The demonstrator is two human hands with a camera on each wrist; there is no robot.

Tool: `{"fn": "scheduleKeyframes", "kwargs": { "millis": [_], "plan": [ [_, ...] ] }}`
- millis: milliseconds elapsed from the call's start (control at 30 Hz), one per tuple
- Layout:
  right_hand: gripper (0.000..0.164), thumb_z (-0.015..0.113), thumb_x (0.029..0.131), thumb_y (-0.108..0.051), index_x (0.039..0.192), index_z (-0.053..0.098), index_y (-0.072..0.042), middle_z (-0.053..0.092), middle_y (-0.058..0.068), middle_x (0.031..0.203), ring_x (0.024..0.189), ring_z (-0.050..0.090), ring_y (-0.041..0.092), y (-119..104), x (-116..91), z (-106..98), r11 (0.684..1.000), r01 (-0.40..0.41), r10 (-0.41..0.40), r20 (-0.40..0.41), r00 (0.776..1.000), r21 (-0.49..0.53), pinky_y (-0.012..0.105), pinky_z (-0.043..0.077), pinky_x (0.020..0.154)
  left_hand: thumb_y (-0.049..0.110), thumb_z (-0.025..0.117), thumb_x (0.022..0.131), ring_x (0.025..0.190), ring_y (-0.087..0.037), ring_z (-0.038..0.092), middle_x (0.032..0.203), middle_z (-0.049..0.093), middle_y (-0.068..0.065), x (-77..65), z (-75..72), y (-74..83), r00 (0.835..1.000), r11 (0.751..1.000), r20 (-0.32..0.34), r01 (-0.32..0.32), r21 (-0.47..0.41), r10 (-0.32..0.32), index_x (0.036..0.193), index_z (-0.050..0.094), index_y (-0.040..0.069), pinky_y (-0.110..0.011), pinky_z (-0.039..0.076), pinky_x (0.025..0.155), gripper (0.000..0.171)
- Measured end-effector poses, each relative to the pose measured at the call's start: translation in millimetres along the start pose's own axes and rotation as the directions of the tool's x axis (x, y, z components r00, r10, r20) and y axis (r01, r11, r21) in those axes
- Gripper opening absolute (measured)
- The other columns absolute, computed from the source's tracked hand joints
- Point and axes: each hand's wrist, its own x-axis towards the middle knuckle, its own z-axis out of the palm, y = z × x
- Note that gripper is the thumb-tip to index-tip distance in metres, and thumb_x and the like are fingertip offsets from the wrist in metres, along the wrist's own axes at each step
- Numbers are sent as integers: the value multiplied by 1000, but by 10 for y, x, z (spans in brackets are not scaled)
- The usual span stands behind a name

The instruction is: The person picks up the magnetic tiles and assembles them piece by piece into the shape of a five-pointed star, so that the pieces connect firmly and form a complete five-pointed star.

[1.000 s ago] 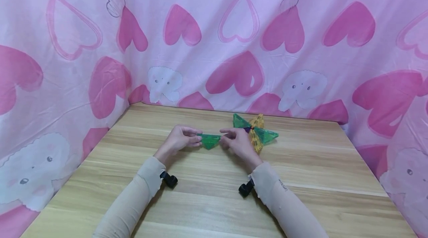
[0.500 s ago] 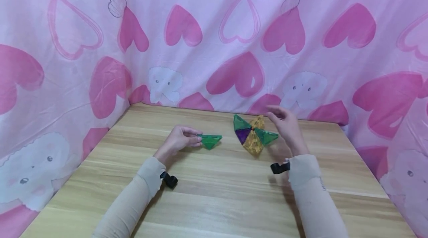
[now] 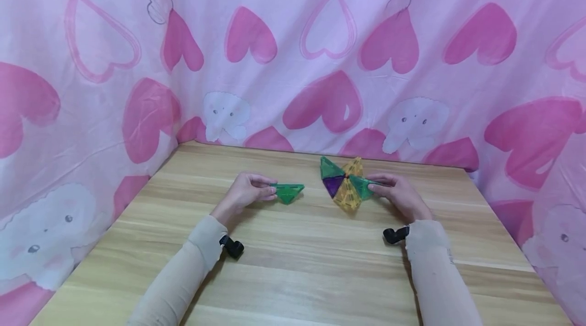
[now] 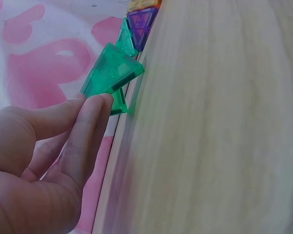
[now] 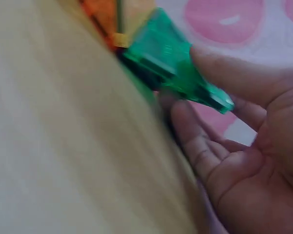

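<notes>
My left hand (image 3: 244, 193) pinches a folded green translucent piece (image 3: 289, 193) between thumb and fingertips, just above the wooden table. The left wrist view shows it as triangular magnetic tiles (image 4: 110, 73) joined at an angle. My right hand (image 3: 403, 196) pinches the outer end of a green triangular magnetic tile (image 3: 361, 187), its thumb on one side and fingers on the other. That tile belongs to a star-like group, which also has orange tiles (image 3: 348, 196), a purple tile (image 3: 332, 185) and another green tile (image 3: 329, 168). The right wrist view is blurred.
The wooden table (image 3: 284, 265) reaches back to a pink curtain (image 3: 265, 87) printed with hearts, which also hangs along both sides. Small black cameras (image 3: 396, 235) are strapped at both wrists. The star-like group stands near the table's back edge.
My right hand has left the green piece in my left hand, swung right over the star-like group, and come down onto its right green tile. My left hand holds still.
</notes>
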Motion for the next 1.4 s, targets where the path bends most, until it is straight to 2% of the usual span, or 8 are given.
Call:
{"fn": "scheduleKeyframes", "kwargs": {
  "millis": [167,233,367,467,667,800,1100,1400],
  "plan": [
    [46,79,106,-37,146,72,-15,74,8,143,123,70,21,-5,3,74,998,29,-29,13,1000,-64,33,50,110,-7,79,99,96,-30,84,113,81,-24,29,17,11,1000,1000,1,6,5,-6,129,77,-7,-39,67,91,30],
    [47,79,105,-37,146,71,-14,72,9,145,126,70,24,-4,15,115,997,49,-47,40,998,-57,38,48,113,-7,79,99,96,-30,84,113,81,-25,38,22,10,1000,1000,2,10,4,-10,129,77,-7,-39,67,91,30],
    [48,82,103,-37,144,72,-16,71,9,147,128,69,26,-3,33,209,997,66,-62,74,995,-51,39,47,114,-8,79,99,96,-30,84,114,80,-26,41,42,9,1000,1000,6,10,-1,-10,128,77,-8,-39,67,91,29],
    [46,85,100,-40,140,74,-20,72,6,144,127,69,24,-10,34,273,995,69,-64,76,995,-66,38,48,112,-8,78,99,97,-32,84,113,80,-26,36,68,14,1000,1000,8,8,-1,-8,128,77,-8,-39,67,91,28],
    [45,86,100,-32,140,73,-16,73,10,139,123,69,28,-45,49,392,996,89,-89,137,987,7,33,56,103,-7,80,98,95,-31,84,105,81,-21,39,123,13,1000,1000,7,5,14,-5,128,78,-6,-40,67,89,29],
    [45,86,100,-28,141,72,-14,73,13,140,120,72,27,-65,69,456,993,116,-119,167,979,27,30,60,98,-7,79,99,96,-31,84,106,81,-22,46,134,-3,1000,1000,13,-1,17,1,129,77,-7,-40,67,90,30],
    [43,85,101,-27,140,73,-13,68,11,146,128,66,28,-105,118,523,991,132,-131,211,969,11,27,56,102,-11,77,98,93,-30,84,108,80,-25,51,178,-1,1000,1000,-1,-2,-30,2,129,76,-9,-39,67,89,31],
    [44,85,101,-30,140,73,-14,68,12,144,126,67,28,-124,117,531,993,117,-117,229,967,11,28,56,103,-10,79,97,92,-29,84,105,80,-22,58,215,-11,1000,1000,-3,-21,-14,21,129,77,-8,-40,68,89,32]
  ]
}}
